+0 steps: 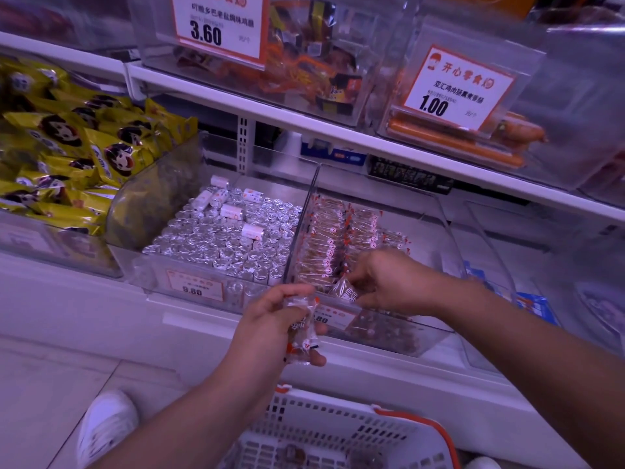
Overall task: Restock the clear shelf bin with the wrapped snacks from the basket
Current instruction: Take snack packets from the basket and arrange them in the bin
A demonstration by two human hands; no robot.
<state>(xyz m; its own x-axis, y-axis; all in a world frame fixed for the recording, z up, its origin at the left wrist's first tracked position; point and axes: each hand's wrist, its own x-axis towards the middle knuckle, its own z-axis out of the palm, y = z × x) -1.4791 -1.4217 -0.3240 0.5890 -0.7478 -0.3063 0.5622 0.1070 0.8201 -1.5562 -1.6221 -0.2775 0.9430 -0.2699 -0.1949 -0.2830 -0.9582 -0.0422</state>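
A clear shelf bin (449, 231) on the lower shelf holds rows of brown wrapped snacks (333, 238) with red and white ends. My right hand (389, 282) reaches into the bin's front part and pinches one wrapped snack (345, 290) at the near end of the rows. My left hand (274, 328) hovers just in front of the bin and grips a small bunch of the same wrapped snacks (302, 336). Below, at the bottom edge, a white basket (324, 424) with an orange handle holds a few more snacks.
Left of the bin, another clear bin (216, 238) is packed with silver foil rolls. Yellow snack bags (67, 147) pile up at far left. Upper-shelf bins with price signs (220, 25) overhang the lower shelf. A white shoe (105, 428) stands on the floor.
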